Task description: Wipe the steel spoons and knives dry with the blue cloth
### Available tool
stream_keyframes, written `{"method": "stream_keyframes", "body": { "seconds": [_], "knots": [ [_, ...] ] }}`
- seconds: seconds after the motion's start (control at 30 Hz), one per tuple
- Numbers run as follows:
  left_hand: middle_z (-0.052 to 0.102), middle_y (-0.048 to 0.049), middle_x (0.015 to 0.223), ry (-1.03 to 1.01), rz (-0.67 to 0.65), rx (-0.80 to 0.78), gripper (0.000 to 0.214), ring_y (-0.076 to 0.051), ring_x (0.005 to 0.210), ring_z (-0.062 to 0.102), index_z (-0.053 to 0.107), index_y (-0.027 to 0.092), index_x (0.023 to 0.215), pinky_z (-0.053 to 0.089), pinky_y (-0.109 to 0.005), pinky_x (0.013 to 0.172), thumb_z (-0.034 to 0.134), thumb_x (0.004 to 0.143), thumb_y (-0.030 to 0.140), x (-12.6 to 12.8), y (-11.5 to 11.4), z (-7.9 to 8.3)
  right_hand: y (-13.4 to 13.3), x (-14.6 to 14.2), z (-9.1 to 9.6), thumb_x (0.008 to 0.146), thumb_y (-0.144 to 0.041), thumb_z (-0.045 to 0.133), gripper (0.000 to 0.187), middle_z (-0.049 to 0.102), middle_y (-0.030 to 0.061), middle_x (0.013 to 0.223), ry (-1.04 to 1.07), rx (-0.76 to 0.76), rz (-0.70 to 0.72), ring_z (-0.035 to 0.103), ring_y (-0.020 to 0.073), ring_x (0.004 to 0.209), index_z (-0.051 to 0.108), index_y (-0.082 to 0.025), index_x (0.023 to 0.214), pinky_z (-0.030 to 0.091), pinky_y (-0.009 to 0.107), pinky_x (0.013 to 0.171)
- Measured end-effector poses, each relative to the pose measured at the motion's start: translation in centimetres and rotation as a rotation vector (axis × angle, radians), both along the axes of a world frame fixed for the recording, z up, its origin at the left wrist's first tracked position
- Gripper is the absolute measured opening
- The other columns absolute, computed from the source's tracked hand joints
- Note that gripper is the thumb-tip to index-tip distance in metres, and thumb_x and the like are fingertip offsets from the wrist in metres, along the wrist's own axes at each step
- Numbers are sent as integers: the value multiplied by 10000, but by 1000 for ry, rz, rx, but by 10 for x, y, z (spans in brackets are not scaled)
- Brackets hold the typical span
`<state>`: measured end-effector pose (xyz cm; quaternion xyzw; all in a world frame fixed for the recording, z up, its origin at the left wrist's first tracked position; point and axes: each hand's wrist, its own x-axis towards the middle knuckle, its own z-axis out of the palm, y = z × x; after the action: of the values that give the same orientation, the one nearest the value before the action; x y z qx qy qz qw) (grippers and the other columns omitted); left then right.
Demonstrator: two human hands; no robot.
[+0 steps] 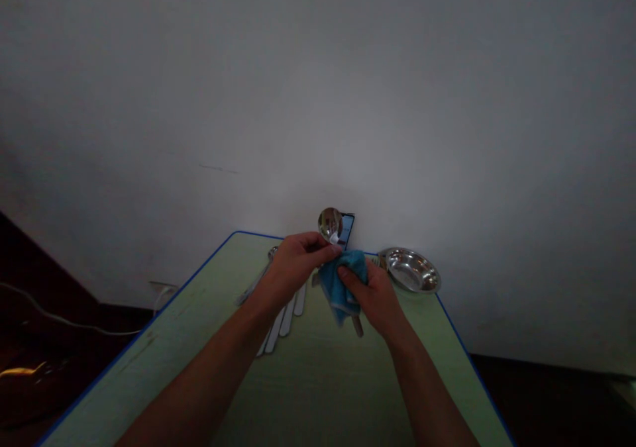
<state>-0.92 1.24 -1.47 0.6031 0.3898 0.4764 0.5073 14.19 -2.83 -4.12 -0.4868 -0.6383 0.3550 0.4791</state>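
Observation:
A shiny metal spoon point(330, 224) with a round bowl stands up in front of me, its bowl above my fingers. My left hand point(298, 258) pinches it just below the bowl. In my right hand point(370, 291) is a bunched blue cloth point(342, 285), pressed by the thumb where the spoon's handle runs. The cloth and fingers hide most of that handle. A brownish handle end point(358, 326) pokes out under the cloth; I cannot tell if it belongs to the spoon. Several flat-handled metal utensils point(285, 318) lie on the table beneath my left forearm.
The pale green table point(308, 394) has a blue edge and meets a grey wall point(318, 102). A phone point(346, 228) leans there behind the spoon. An oval metal bowl point(412, 270) sits at the back right, with fork tines point(375, 261) beside it. A white cable point(64, 318) hangs at left.

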Motion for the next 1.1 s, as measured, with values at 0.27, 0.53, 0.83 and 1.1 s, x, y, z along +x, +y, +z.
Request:
{"method": "stream_keyframes", "body": {
  "seconds": [0.27,0.53,0.83,1.1],
  "knots": [
    [472,65,488,-70,77,-14,198,-56,455,343,611,145,593,277,-208,473,731,625,299,-2,-4,8,-3,-1,3,836,-395,522,226,550,-20,673,-29,38,33,473,94,586,550,-184,759,398,209,538],
    [463,59,470,-93,99,16,205,-59,451,334,606,145,565,233,-214,450,721,630,301,-4,-1,7,-2,0,2,827,-400,535,225,569,-16,679,-32,26,50,493,97,587,574,-182,788,401,208,537],
    [450,51,488,-110,109,-12,235,-59,450,327,613,140,591,218,-215,447,734,609,341,-9,4,6,-2,2,3,839,-369,527,191,595,-12,707,-90,33,81,519,101,615,569,-189,792,415,217,570],
    [421,55,465,-125,140,12,241,-59,443,319,583,149,551,220,-217,444,723,630,329,-13,7,6,-3,4,6,843,-353,521,194,590,-20,692,-136,40,101,522,98,608,562,-182,762,407,209,561]
  ]
}}
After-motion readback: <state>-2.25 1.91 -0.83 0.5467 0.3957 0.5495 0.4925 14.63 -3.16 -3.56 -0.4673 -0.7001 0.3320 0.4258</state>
